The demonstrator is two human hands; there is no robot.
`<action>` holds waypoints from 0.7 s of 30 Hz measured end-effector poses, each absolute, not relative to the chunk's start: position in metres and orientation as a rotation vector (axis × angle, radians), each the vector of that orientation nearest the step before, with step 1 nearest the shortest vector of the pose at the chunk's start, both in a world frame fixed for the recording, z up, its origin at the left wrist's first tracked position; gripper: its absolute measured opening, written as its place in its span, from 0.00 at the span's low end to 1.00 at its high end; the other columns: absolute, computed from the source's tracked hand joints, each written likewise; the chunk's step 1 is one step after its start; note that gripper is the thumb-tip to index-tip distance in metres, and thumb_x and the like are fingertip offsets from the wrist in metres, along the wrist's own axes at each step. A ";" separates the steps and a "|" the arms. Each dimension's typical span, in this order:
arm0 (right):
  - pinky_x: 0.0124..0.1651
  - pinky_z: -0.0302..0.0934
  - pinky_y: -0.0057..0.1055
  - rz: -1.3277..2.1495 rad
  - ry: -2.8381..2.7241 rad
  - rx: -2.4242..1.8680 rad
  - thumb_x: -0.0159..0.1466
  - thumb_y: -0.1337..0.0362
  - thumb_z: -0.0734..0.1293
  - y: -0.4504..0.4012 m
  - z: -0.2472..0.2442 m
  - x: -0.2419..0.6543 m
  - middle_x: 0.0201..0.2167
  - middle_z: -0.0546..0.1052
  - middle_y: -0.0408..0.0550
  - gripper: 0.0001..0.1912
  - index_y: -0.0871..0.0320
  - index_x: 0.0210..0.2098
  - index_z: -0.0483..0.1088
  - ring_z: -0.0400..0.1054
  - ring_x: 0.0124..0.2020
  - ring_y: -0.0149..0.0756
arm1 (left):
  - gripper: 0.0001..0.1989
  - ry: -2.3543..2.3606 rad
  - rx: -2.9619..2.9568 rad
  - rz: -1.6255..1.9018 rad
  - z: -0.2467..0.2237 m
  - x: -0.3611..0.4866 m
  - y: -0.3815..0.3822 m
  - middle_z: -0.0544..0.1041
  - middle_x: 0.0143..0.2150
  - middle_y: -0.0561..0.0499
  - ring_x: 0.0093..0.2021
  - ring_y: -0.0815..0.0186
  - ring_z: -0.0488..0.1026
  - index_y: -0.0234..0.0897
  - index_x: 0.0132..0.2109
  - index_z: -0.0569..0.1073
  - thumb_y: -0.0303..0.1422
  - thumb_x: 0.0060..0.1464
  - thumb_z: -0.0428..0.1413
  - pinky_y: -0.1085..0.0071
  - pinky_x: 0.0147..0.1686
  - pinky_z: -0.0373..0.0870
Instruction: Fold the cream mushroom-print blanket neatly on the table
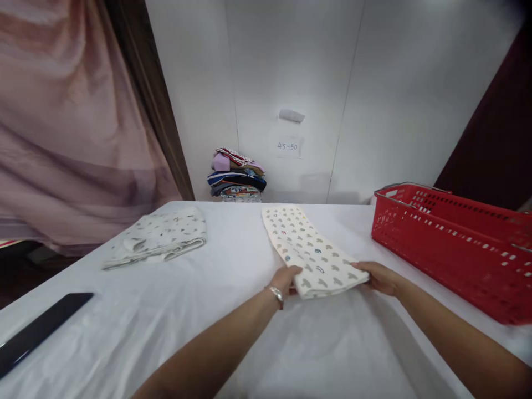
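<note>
A cream cloth (307, 246) with small grey and coloured printed shapes lies in a long folded strip at the middle of the table. Its near end is lifted slightly off the surface. My left hand (286, 280), with a silver bracelet at the wrist, pinches the near left corner, thumb on top. At the near right corner my right hand (379, 277) is closed on the edge of the same cloth. The undersides of the fingers are hidden. Further left lies another folded white patterned cloth (166, 233), apart from both hands.
A red plastic basket (440, 244) stands at the right. On the left near edge of the white-covered table (187, 316) rests a flat black object (41, 330). Behind the table is a stack of folded fabrics (238, 174) against the wall. A pink curtain (75, 122) hangs at left.
</note>
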State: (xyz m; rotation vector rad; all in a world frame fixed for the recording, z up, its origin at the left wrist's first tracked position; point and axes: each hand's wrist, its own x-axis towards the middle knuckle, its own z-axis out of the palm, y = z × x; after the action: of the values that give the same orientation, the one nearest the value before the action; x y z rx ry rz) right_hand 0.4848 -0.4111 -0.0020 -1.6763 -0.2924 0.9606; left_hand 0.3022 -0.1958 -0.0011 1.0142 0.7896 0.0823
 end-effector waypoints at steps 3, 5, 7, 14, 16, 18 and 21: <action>0.38 0.67 0.30 1.146 -0.128 -1.410 0.55 0.61 0.70 -0.405 -0.014 0.409 0.33 0.77 0.48 0.13 0.61 0.37 0.71 0.71 0.34 0.34 | 0.18 0.640 1.041 0.076 0.021 0.238 -0.156 0.79 0.36 0.43 0.38 0.59 0.76 0.31 0.41 0.72 0.33 0.40 0.59 0.67 0.39 0.72; 0.37 0.67 0.29 1.225 -0.155 -1.263 0.54 0.61 0.71 -0.395 -0.023 0.346 0.35 0.77 0.49 0.16 0.63 0.39 0.72 0.71 0.33 0.34 | 0.19 0.617 1.155 -0.015 0.031 0.190 -0.123 0.79 0.35 0.43 0.37 0.57 0.76 0.31 0.37 0.74 0.35 0.35 0.62 0.64 0.39 0.72; 0.36 0.68 0.30 1.350 -0.225 -1.101 0.55 0.59 0.71 -0.380 -0.031 0.289 0.40 0.76 0.52 0.21 0.63 0.45 0.70 0.72 0.36 0.36 | 0.18 0.663 1.308 -0.098 0.032 0.149 -0.092 0.79 0.35 0.43 0.37 0.55 0.76 0.32 0.35 0.75 0.38 0.34 0.62 0.63 0.40 0.72; 0.38 0.67 0.30 1.507 -0.256 -0.964 0.52 0.59 0.72 -0.343 -0.034 0.220 0.40 0.77 0.53 0.26 0.61 0.48 0.69 0.73 0.37 0.37 | 0.21 0.996 2.490 0.291 0.012 0.095 -0.093 0.77 0.45 0.41 0.47 0.51 0.73 0.37 0.43 0.73 0.42 0.43 0.57 0.57 0.46 0.69; 0.38 0.66 0.31 1.485 -0.280 -0.965 0.53 0.59 0.72 -0.341 -0.028 0.223 0.41 0.77 0.53 0.25 0.61 0.48 0.70 0.73 0.37 0.37 | 0.23 0.606 2.688 0.585 0.007 0.088 -0.127 0.73 0.52 0.42 0.51 0.55 0.70 0.40 0.52 0.69 0.43 0.48 0.54 0.59 0.51 0.67; 0.40 0.65 0.32 1.450 -0.311 -0.982 0.53 0.59 0.72 -0.340 -0.021 0.224 0.41 0.77 0.53 0.25 0.62 0.48 0.70 0.72 0.37 0.37 | 0.30 0.205 2.779 0.726 0.001 0.083 -0.163 0.71 0.54 0.42 0.54 0.55 0.68 0.41 0.57 0.64 0.44 0.47 0.56 0.59 0.53 0.66; 0.42 0.63 0.33 1.363 -0.310 -1.049 0.52 0.58 0.72 -0.335 -0.010 0.222 0.37 0.77 0.51 0.22 0.63 0.44 0.72 0.71 0.36 0.35 | 0.36 -0.021 2.875 0.814 -0.012 0.084 -0.202 0.69 0.56 0.41 0.56 0.53 0.66 0.40 0.62 0.57 0.38 0.46 0.58 0.55 0.54 0.64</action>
State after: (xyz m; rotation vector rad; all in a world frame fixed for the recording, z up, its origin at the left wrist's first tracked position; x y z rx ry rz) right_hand 0.2215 -0.3347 -0.0097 -1.0494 -0.3099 1.3631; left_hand 0.0836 -0.2023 -0.0123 2.8750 -0.0208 0.8141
